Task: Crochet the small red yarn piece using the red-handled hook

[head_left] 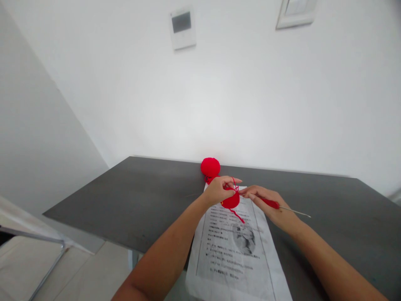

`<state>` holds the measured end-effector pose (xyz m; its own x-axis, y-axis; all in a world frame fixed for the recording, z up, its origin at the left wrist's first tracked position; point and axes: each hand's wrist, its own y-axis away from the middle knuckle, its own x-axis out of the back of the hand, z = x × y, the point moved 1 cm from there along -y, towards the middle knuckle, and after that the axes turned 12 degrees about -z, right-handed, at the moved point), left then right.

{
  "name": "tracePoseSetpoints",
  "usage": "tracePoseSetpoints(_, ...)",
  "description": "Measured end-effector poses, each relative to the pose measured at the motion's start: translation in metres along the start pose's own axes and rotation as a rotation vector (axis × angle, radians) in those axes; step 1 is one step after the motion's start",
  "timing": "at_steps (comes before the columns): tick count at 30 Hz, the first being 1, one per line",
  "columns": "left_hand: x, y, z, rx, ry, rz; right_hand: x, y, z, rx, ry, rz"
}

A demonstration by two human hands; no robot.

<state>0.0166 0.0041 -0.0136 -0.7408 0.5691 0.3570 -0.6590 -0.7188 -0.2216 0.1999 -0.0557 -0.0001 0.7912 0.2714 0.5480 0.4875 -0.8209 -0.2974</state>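
Observation:
My left hand is closed on a small red crochet piece, with red yarn running over its fingers. A short yarn tail hangs below the piece, and a small yellow spot shows at its left edge. In my right hand is a crochet hook with a red handle; its thin metal shaft sticks out behind, toward the wrist. The hook's front end meets the yarn by my left fingers, too small to make out. Behind my left hand sits a red ball of yarn.
A printed sheet with text and a dark picture lies under my hands, over the near table edge. The dark grey table meets a white wall carrying a control panel and a switch. Metal legs stand at lower left.

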Motion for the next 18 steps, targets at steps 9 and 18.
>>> tracePoseSetpoints(9,0.0004,0.0006,0.0039,-0.041,-0.157,0.017,-0.0034,0.0032,0.0073,0.044,0.162,-0.098)
tracePoseSetpoints(18,0.0019,0.0000,0.0023,-0.056,-0.163,0.040,-0.0052,0.0012,0.0075,0.039,0.127,-0.066)
